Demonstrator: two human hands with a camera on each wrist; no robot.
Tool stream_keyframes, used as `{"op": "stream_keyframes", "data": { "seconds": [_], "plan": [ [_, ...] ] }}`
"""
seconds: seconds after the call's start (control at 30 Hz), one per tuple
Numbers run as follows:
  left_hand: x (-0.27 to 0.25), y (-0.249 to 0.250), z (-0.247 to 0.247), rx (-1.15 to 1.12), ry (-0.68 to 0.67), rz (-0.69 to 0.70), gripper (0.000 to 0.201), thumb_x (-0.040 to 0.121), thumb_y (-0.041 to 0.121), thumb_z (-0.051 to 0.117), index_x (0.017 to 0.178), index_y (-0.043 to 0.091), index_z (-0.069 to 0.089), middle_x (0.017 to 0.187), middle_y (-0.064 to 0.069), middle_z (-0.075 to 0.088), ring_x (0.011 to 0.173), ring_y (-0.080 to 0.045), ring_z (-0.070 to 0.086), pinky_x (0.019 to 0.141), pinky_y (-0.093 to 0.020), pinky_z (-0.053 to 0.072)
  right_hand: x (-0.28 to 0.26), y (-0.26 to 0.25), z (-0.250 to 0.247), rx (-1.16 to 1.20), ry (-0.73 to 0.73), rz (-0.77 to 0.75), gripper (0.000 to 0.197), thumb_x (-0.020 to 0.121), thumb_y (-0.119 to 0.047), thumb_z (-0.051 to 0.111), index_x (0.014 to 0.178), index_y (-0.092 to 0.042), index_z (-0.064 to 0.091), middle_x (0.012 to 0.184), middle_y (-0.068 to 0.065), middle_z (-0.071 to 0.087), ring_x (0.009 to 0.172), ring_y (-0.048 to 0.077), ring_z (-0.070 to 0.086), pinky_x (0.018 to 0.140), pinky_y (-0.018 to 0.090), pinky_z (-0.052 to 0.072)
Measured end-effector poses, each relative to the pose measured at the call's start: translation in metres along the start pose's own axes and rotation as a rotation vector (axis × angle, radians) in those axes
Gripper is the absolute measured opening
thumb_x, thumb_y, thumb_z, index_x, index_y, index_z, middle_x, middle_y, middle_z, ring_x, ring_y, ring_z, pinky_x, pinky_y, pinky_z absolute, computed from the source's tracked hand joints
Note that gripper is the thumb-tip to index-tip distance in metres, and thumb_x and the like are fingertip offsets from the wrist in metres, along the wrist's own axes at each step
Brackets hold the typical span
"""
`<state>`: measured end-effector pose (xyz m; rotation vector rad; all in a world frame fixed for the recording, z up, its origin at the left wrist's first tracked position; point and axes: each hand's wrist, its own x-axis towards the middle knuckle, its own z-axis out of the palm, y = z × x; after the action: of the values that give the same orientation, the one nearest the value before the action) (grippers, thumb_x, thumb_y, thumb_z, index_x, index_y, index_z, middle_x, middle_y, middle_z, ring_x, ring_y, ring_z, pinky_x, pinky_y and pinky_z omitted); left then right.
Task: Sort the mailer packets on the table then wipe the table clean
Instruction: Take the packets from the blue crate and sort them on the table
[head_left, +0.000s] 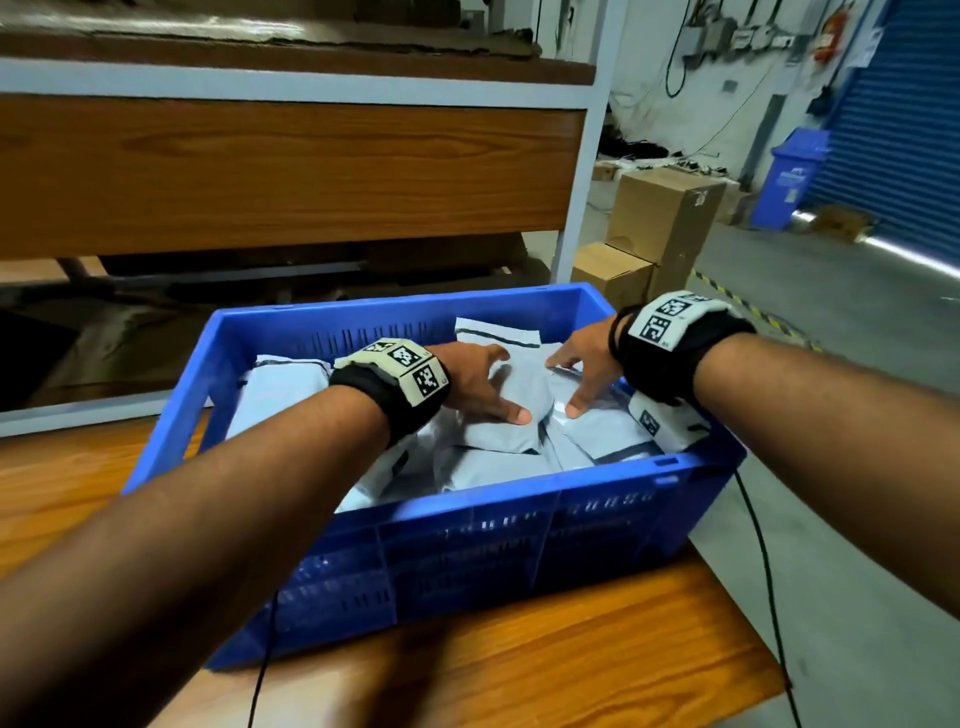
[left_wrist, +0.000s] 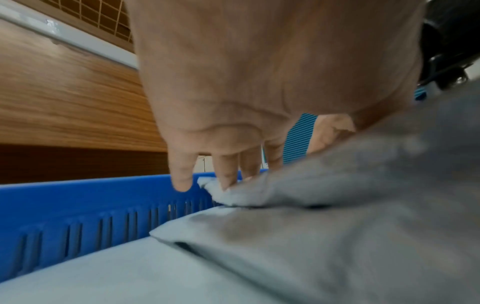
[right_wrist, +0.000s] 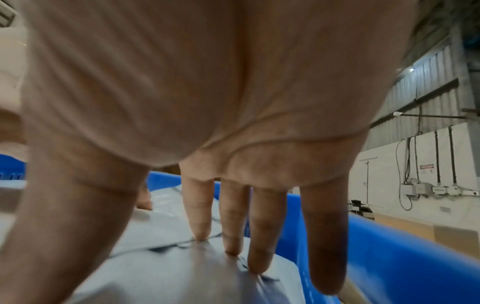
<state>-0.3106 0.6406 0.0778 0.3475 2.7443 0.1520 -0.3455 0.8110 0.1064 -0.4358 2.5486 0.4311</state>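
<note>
Your two hands were inside a blue crate (head_left: 519, 519) that stood on a wooden table (head_left: 519, 686). The crate was filled with pale grey mailer packets (head_left: 493, 462), heaped and overlapping at different angles. The table surface around the crate showed no loose packets in the head view.

Your left hand (head_left: 478, 379) reached in from the near left, fingers spread and nearly straight, palm down on the top packet (head_left: 519, 410). The left wrist view showed the fingertips (left_wrist: 228, 183) touching the far edge of that packet near the crate's far wall. Whether they hooked under the edge could not be told.

Your right hand (head_left: 582, 369) came in from the near right, also spread wide and straight-fingered. The right wrist view showed three fingertips (right_wrist: 231, 244) pressing down onto packet plastic beside the crate's right wall. Neither hand had closed around anything.

The top packet lay directly under and between both hands, roughly at the crate's middle. Its long axis seemed to run from near to far, slightly tilted. Your left hand covered more of it, so it looked the nearer one for lifting. Your right hand rested on the neighbouring packet (head_left: 597, 415), touching the top packet's right edge.
</note>
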Motion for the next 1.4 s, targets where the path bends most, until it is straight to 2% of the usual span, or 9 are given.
{"op": "stream_keyframes", "data": {
  "seconds": [0.13, 0.4, 0.53, 0.67, 0.8, 1.0, 1.1, 1.23, 1.4],
  "plan": [
    [-0.004, 0.004, -0.002, 0.147, 0.019, -0.056, 0.108, 0.061, 0.088, 0.051, 0.150, 0.033, 0.022, 0.151, -0.008, 0.030, 0.136, -0.034, 0.034, 0.107, -0.048, 0.034, 0.005, 0.002, 0.007, 0.012, 0.007, 0.005, 0.089, 0.078, -0.055, 0.069, 0.150, -0.021, 0.029, 0.150, 0.002, 0.039, 0.135, 0.025, 0.040, 0.110, 0.036, 0.031],
    [-0.010, 0.003, 0.002, 0.168, -0.049, -0.070, 0.110, 0.055, 0.088, 0.057, 0.146, 0.034, 0.027, 0.146, -0.011, 0.026, 0.135, -0.038, 0.025, 0.108, -0.056, 0.031, -0.002, -0.004, -0.005, 0.023, 0.044, -0.012, 0.077, 0.084, -0.053, 0.064, 0.148, -0.023, 0.034, 0.151, 0.002, 0.037, 0.135, 0.023, 0.038, 0.109, 0.035, 0.031],
    [-0.020, -0.013, -0.013, 0.072, -0.023, -0.088, 0.124, 0.051, 0.084, 0.064, 0.152, 0.032, 0.014, 0.154, -0.008, 0.019, 0.140, -0.035, 0.022, 0.112, -0.054, 0.026, -0.006, -0.007, -0.019, 0.027, 0.252, -0.091, 0.059, 0.097, -0.049, 0.046, 0.150, -0.030, 0.029, 0.154, -0.003, 0.033, 0.138, 0.020, 0.035, 0.109, 0.030, 0.026],
    [-0.027, -0.025, -0.006, -0.037, -0.101, -0.052, 0.099, 0.063, 0.064, 0.076, 0.142, 0.014, 0.042, 0.144, -0.004, 0.047, 0.122, -0.020, 0.048, 0.100, -0.033, 0.037, 0.008, -0.023, -0.011, 0.039, 0.160, -0.086, 0.070, 0.090, -0.051, 0.058, 0.150, -0.037, 0.024, 0.155, -0.001, 0.031, 0.139, 0.024, 0.033, 0.111, 0.037, 0.027],
    [-0.032, -0.033, -0.002, -0.153, -0.109, -0.024, 0.097, 0.065, 0.059, 0.077, 0.143, 0.014, 0.038, 0.146, -0.003, 0.044, 0.131, -0.025, 0.042, 0.108, -0.039, 0.033, 0.008, -0.032, -0.005, 0.050, 0.089, -0.089, 0.075, 0.085, -0.052, 0.064, 0.149, -0.038, 0.027, 0.155, 0.002, 0.029, 0.140, 0.025, 0.031, 0.110, 0.038, 0.027],
    [-0.039, -0.040, -0.006, -0.154, -0.043, 0.057, 0.093, 0.070, 0.071, 0.061, 0.149, 0.034, 0.029, 0.155, 0.001, 0.030, 0.140, -0.022, 0.031, 0.116, -0.042, 0.023, 0.003, -0.019, -0.013, 0.168, 0.120, -0.095, 0.076, 0.083, -0.057, 0.063, 0.148, -0.039, 0.028, 0.156, -0.003, 0.027, 0.143, 0.022, 0.026, 0.115, 0.040, 0.020],
    [-0.041, -0.042, -0.002, -0.134, -0.050, 0.005, 0.104, 0.069, 0.067, 0.068, 0.152, 0.030, 0.018, 0.157, -0.005, 0.024, 0.142, -0.026, 0.026, 0.115, -0.041, 0.021, 0.001, -0.014, -0.010, 0.200, 0.088, -0.048, 0.082, 0.081, -0.060, 0.062, 0.150, -0.038, 0.023, 0.158, -0.003, 0.022, 0.145, 0.022, 0.021, 0.116, 0.040, 0.017],
    [-0.036, -0.039, 0.011, -0.134, -0.143, 0.009, 0.107, 0.073, 0.061, 0.070, 0.154, 0.027, 0.009, 0.158, 0.002, 0.024, 0.142, -0.022, 0.027, 0.115, -0.036, 0.020, 0.000, -0.022, 0.004, 0.144, 0.015, -0.017, 0.084, 0.082, -0.062, 0.060, 0.151, -0.039, 0.019, 0.159, 0.001, 0.020, 0.145, 0.024, 0.021, 0.114, 0.039, 0.019],
    [-0.045, -0.059, -0.009, -0.162, -0.031, -0.019, 0.112, 0.065, 0.062, 0.074, 0.153, 0.022, 0.017, 0.158, 0.004, 0.023, 0.144, -0.019, 0.024, 0.116, -0.035, 0.018, -0.002, -0.025, -0.016, 0.140, 0.131, -0.053, 0.082, 0.082, -0.067, 0.053, 0.151, -0.036, 0.020, 0.158, -0.006, 0.022, 0.145, 0.020, 0.023, 0.116, 0.039, 0.017]
  ]
}}
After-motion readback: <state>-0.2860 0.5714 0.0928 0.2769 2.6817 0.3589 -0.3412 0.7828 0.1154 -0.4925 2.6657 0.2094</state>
